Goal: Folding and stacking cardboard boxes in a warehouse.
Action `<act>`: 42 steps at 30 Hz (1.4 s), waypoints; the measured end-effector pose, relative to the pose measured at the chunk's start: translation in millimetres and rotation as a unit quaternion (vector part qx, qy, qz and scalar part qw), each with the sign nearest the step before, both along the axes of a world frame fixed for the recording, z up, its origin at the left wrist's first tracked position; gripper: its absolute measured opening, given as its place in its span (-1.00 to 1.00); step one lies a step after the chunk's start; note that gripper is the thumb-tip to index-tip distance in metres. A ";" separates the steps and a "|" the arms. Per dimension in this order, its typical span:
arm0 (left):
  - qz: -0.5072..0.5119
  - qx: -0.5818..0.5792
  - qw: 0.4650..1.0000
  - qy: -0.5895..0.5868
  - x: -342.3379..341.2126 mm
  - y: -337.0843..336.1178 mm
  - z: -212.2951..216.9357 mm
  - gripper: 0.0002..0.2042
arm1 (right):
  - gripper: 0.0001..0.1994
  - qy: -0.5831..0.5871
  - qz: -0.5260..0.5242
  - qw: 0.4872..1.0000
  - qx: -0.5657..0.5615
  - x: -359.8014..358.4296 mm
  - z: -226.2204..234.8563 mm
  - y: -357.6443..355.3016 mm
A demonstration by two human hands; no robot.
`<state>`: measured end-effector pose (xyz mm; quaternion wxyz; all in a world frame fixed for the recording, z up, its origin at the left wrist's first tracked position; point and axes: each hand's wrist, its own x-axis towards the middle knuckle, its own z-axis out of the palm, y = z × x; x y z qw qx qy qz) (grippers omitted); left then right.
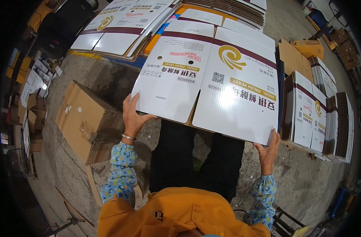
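Note:
A flattened white cardboard carton (237, 106) with a maroon band and a gold swirl lies in front of me, its near edge jutting out over my legs. My left hand (134, 114) grips its near left corner, thumb along the near edge and fingers at the side. At the near right corner my right hand (269, 152) holds the same carton, thumb by the front edge and fingers along the side. Both hands are closed on the board, with parts of the fingers hidden. Beneath the carton, a blue-edged surface shows partly.
Flattened white cartons (121, 23) lie stacked at the far left, and another stack (243, 10) stands at the back. On the right are bundles of upright folded cartons (307, 114). A brown cardboard box (83, 122) sits on the concrete floor (62, 185) at my left.

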<state>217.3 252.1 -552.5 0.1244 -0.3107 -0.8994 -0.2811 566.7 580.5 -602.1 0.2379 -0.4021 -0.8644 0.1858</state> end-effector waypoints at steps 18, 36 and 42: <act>0.042 0.134 0.990 0.030 34.7 7.7 39.3 -0.20 | -0.02 0.151 -0.009 0.988 0.032 4.7 25.4 -0.2; -0.034 0.311 0.948 0.053 27.3 56.6 141.7 -0.72 | -0.51 0.188 0.052 0.971 0.137 -45.0 146.9 10.7; -0.018 0.280 0.944 0.175 3.0 73.8 162.7 -0.70 | -0.63 0.188 0.008 0.965 0.181 -51.1 170.7 46.2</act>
